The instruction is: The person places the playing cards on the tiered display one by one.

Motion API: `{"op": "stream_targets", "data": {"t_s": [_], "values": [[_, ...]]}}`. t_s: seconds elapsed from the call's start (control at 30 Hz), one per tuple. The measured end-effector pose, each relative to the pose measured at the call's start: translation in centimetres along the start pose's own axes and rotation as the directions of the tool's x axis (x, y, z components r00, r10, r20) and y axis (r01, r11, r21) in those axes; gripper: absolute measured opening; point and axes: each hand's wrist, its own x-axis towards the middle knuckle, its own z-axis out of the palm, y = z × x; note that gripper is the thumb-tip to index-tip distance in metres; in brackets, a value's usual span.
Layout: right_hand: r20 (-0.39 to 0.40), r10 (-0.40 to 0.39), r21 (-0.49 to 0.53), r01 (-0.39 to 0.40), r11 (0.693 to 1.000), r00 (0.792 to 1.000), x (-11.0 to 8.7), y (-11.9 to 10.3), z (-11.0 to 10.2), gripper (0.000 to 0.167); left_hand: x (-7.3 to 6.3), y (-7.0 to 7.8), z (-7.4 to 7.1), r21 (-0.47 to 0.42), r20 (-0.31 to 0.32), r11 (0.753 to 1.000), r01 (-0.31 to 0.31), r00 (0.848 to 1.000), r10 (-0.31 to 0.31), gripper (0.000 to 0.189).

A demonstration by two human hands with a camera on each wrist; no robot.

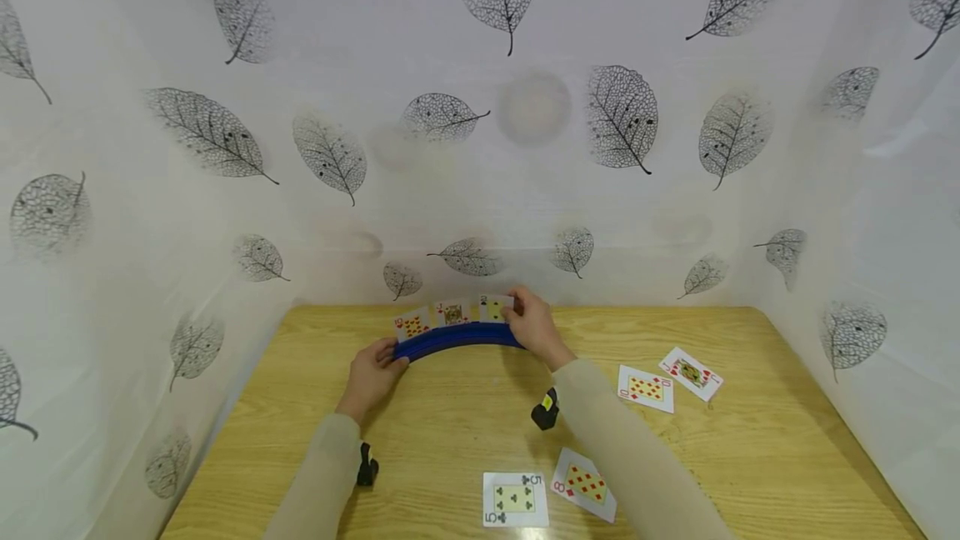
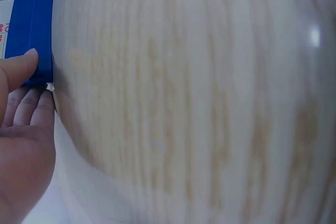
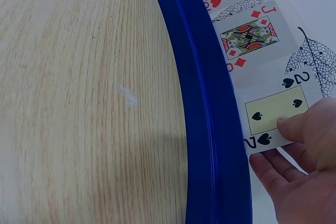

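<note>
Blue card holder (image 1: 459,337) is at the far side of the wood table (image 1: 442,423), w/ a hearts card (image 1: 413,325) & a diamonds face card (image 1: 453,313) up along it. From where I'm standing, L hand (image 1: 371,375) has its left end gripped, thumb on top. R hand (image 1: 536,327) pinches the 2 of spades (image 1: 491,308) nr the right end, can't tell if it's seated. Jack of hearts (image 1: 691,373) & 10 of diamonds (image 1: 646,389) lie off right, 5 of clubs (image 1: 514,500) & 8 of diamonds (image 1: 583,485) closer in.

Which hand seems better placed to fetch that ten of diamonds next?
Probably the right hand, once it releases the two of spades: it is nearer the ten of diamonds, while the left hand, farther off, grips the blue holder.
</note>
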Motion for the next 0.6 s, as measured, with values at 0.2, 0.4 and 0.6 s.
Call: {"op": "stream_targets", "data": {"t_s": [0.2, 0.4, 0.6], "values": [[-0.005, -0.007, 0.001, 0.007, 1.0, 1.0, -0.08, -0.16, 0.01, 0.021, -0.01, -0.01, -0.02, 0.004, 0.001, 1.0, 0.005, 1.0, -0.005, 0.056], [-0.004, -0.009, -0.001, 0.009, 1.0, 1.0, -0.15, -0.08, 0.1, 0.019, -0.08, -0.03, -0.02, 0.01, 0.002, 1.0, -0.005, 1.0, 0.005, 0.056], [-0.01, -0.019, -0.014, 0.019, 1.0, 1.0, -0.13, 0.06, 0.2, 0.021, 0.0, -0.18, 0.0, 0.01, 0.001, 1.0, -0.008, 1.0, 0.008, 0.056]]}}
